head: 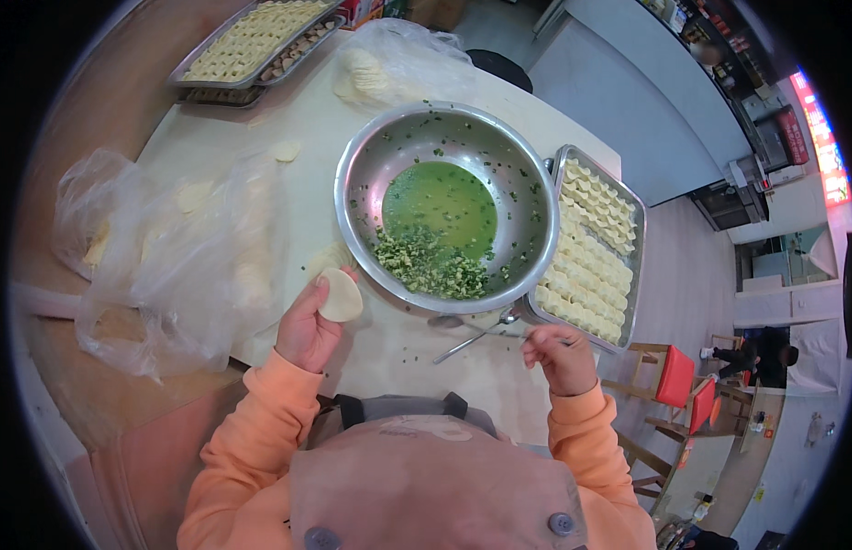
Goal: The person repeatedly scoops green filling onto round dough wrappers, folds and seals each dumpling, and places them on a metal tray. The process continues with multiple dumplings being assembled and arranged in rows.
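Note:
My left hand pinches a round dumpling wrapper near the front rim of a large steel bowl. Inside the bowl, chopped green vegetable filling is heaped on the near side, beside a pool of greenish liquid. My right hand grips the handle of a metal spoon, whose head points left over the table. Under it lies a second metal spoon, crossing it at a slant. A stack of wrappers sits just behind my left hand, partly hidden by it.
Right of the bowl stands a metal tray with rows of shaped dumplings. Clear plastic bags with wrappers spread over the left side; another bag lies at the back. Stacked trays of dumplings occupy the far left corner. Red chairs stand beyond.

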Available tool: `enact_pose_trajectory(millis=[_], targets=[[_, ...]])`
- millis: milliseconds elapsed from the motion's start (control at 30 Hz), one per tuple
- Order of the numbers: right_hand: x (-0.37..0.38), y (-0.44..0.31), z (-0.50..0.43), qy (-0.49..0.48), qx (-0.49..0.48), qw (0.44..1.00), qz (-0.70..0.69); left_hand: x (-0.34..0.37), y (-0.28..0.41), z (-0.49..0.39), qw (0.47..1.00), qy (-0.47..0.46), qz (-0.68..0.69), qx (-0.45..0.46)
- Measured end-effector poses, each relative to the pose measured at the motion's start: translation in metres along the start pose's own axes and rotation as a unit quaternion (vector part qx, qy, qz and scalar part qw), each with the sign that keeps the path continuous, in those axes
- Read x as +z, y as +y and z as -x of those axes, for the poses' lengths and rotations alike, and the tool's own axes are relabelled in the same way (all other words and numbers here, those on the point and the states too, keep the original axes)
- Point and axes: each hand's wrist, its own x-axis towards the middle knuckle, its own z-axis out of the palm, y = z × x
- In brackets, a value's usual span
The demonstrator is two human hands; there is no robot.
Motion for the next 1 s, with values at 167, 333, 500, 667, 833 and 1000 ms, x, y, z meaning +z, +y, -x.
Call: enact_pose_trajectory(millis=[167,333,500,667,833,1000], targets=[[0.021,-0.008,-0.042,0.036,-0.176,0.982,0.063,0.023,-0.004,-0.01,0.998,-0.009,0.006,-0.065],[0.055,0.003,-0.091,0.001,-0.411,0.788,0.458,0.047,-0.014,-0.017,0.997,0.048,-0.037,-0.056],[0.052,0.005,-0.075,-0.043,-0.351,0.823,0.445,0.052,-0.016,-0.018,0.996,0.065,-0.043,-0.049],[0.046,0.017,-0.05,0.002,-0.25,0.914,0.319,0.047,-0.017,-0.017,0.997,0.055,-0.002,-0.053],[0.044,0.026,-0.045,0.079,-0.119,0.979,0.145,0.054,-0.012,-0.016,0.997,0.067,0.009,-0.03],[0.046,0.019,-0.05,0.092,-0.111,0.989,0.044,0.071,-0.008,-0.024,0.999,0.045,-0.01,-0.01]])
